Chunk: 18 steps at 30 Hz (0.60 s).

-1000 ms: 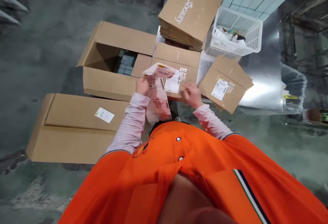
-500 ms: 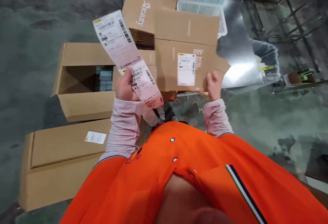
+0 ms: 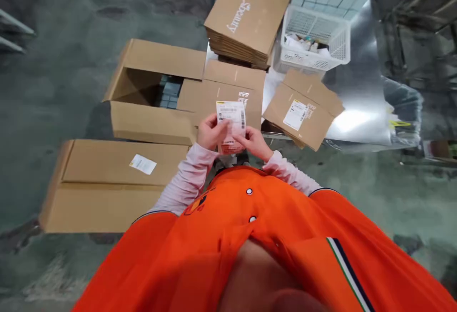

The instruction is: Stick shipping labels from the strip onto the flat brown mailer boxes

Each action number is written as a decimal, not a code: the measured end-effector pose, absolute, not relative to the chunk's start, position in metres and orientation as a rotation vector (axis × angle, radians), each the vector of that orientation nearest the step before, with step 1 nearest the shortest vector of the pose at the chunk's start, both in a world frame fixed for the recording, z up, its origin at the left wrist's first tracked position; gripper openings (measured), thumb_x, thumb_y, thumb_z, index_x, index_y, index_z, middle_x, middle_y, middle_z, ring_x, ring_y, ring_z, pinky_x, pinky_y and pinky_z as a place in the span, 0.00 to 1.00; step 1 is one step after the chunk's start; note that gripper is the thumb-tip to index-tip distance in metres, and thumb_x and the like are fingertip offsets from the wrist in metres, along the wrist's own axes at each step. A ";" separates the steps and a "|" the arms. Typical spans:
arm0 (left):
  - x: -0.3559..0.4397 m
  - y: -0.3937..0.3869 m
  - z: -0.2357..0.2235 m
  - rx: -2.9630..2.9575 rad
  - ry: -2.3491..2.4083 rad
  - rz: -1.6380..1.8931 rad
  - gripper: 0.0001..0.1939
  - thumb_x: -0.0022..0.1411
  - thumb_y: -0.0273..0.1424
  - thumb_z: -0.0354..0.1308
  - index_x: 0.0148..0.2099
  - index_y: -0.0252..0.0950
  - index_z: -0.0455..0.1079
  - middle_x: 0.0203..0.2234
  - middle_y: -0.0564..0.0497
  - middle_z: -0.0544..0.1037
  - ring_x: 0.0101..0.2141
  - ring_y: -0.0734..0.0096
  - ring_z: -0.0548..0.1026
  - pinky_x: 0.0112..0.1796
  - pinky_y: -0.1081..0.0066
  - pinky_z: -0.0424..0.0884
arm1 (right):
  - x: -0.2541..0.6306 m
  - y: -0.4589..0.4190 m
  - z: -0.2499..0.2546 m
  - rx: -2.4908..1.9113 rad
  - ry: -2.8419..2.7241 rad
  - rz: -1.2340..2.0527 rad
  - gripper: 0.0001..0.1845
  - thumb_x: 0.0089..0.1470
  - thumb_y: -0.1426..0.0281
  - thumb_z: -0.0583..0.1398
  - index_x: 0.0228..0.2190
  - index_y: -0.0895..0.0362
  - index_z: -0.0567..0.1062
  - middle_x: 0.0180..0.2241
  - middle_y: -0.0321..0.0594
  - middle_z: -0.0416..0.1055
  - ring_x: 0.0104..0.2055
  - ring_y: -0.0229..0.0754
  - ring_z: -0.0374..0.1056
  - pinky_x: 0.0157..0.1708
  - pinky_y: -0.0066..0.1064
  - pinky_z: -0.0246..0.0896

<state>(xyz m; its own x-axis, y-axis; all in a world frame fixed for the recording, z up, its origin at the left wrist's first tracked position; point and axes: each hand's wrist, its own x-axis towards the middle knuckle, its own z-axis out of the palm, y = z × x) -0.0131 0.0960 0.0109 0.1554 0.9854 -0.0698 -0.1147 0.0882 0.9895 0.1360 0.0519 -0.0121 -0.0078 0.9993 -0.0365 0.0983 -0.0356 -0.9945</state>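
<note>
A strip of white shipping labels [image 3: 231,122] with barcodes is held upright in front of my chest. My left hand [image 3: 210,131] grips its left edge, fingers closed on it. On the right edge and lower part my right hand [image 3: 254,141] pinches the same strip. Just behind the strip lies a small flat cardboard parcel [image 3: 228,94] with white print at the edge of a shiny metal table [image 3: 357,102]. A second small parcel [image 3: 303,108] with a label stuck on it lies to its right.
A stack of flat printed cartons [image 3: 247,18] and a white plastic basket [image 3: 314,41] stand further back on the table. On the concrete floor to the left are an open carton [image 3: 150,91] holding small boxes and a closed carton [image 3: 107,179] bearing a label.
My right hand has let go of the parcel it held up, which again lies on the table. Both hands have come together on the label strip, lowered from the left.
</note>
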 end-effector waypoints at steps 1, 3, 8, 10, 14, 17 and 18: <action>-0.016 0.098 0.009 1.110 1.086 1.130 0.26 0.39 0.49 0.72 0.33 0.32 0.76 0.31 0.45 0.81 0.34 0.63 0.77 0.38 0.68 0.72 | 0.137 0.055 -0.010 -1.291 -1.292 1.223 0.33 0.42 0.45 0.66 0.39 0.59 0.75 0.40 0.45 0.77 0.42 0.47 0.73 0.46 0.39 0.70; -0.020 0.099 0.004 1.104 1.138 1.115 0.26 0.40 0.50 0.71 0.30 0.32 0.76 0.27 0.47 0.80 0.30 0.66 0.75 0.34 0.69 0.71 | 0.144 0.068 -0.001 -1.244 -1.299 1.220 0.35 0.40 0.47 0.68 0.43 0.58 0.75 0.43 0.45 0.77 0.44 0.47 0.73 0.48 0.39 0.70; -0.023 0.092 -0.014 1.123 1.198 1.101 0.26 0.42 0.52 0.69 0.24 0.32 0.72 0.19 0.53 0.73 0.23 0.76 0.67 0.27 0.74 0.63 | 0.156 0.108 0.019 -1.255 -1.438 1.102 0.27 0.42 0.50 0.69 0.38 0.58 0.78 0.36 0.42 0.77 0.38 0.44 0.73 0.42 0.38 0.70; -0.026 0.091 -0.021 1.148 1.245 1.125 0.26 0.43 0.51 0.70 0.22 0.32 0.69 0.17 0.55 0.69 0.21 0.78 0.64 0.25 0.75 0.60 | 0.155 0.114 0.020 -1.277 -1.438 1.147 0.26 0.38 0.51 0.71 0.33 0.58 0.77 0.32 0.41 0.76 0.35 0.43 0.72 0.38 0.37 0.70; -0.032 0.093 -0.038 1.136 1.289 1.141 0.23 0.43 0.46 0.71 0.21 0.33 0.66 0.16 0.57 0.66 0.21 0.79 0.63 0.24 0.76 0.59 | 0.147 0.110 0.019 -1.292 -1.487 1.195 0.21 0.40 0.53 0.70 0.26 0.57 0.75 0.29 0.40 0.74 0.33 0.43 0.71 0.37 0.38 0.69; -0.034 0.097 -0.054 0.974 1.112 1.066 0.23 0.40 0.45 0.73 0.33 0.33 0.74 0.25 0.54 0.76 0.28 0.73 0.73 0.33 0.74 0.68 | 0.142 0.116 0.017 -1.318 -1.649 0.908 0.14 0.44 0.60 0.70 0.24 0.57 0.76 0.35 0.41 0.73 0.41 0.45 0.69 0.48 0.41 0.65; -0.034 0.098 -0.059 0.923 1.049 1.015 0.27 0.37 0.44 0.75 0.36 0.33 0.75 0.29 0.51 0.79 0.31 0.70 0.75 0.36 0.71 0.70 | 0.141 0.124 0.013 -1.336 -1.681 0.814 0.12 0.44 0.62 0.71 0.23 0.57 0.76 0.37 0.41 0.72 0.44 0.45 0.68 0.51 0.42 0.62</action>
